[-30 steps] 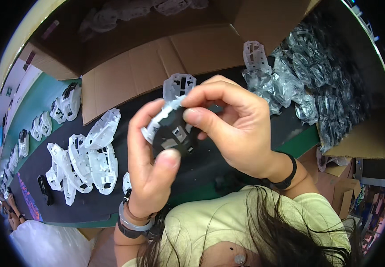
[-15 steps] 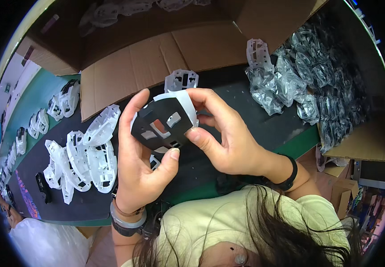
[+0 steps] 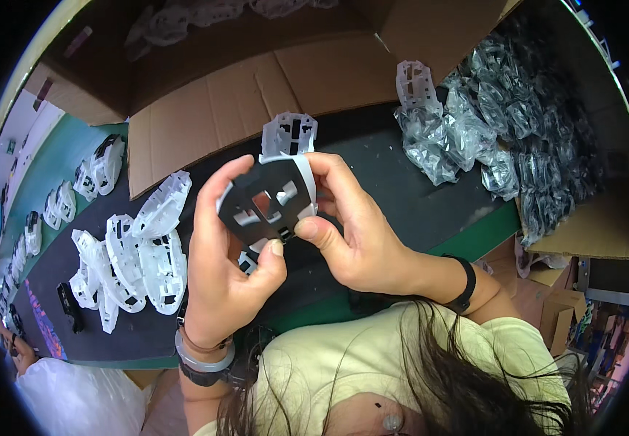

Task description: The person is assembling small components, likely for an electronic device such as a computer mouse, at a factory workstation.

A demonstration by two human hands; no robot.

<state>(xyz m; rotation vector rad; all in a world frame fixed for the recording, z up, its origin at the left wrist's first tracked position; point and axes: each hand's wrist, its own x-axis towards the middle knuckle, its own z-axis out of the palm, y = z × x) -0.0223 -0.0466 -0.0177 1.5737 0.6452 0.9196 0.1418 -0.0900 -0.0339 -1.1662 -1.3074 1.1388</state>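
Note:
Between my two hands, above the dark mat, is a curved black plastic cover with several rectangular cutouts and a white rim. My left hand grips its left side, thumb at the lower edge and fingers up along the far side. My right hand is closed on the right side, its thumb pressing the lower right corner. Most of the cover's underside is hidden. A translucent white plastic frame stands just beyond it. Below the cover, a small white piece shows partly behind my left thumb.
White plastic shells lie piled at left, beside a narrow black part. An open cardboard box spans the back. Grey bagged parts crowd the right. At far left are another person's hand and a white plastic bag.
The cover has tilted a little and come slightly lower in view, both hands moving with it. My right thumb has shifted left along the lower edge.

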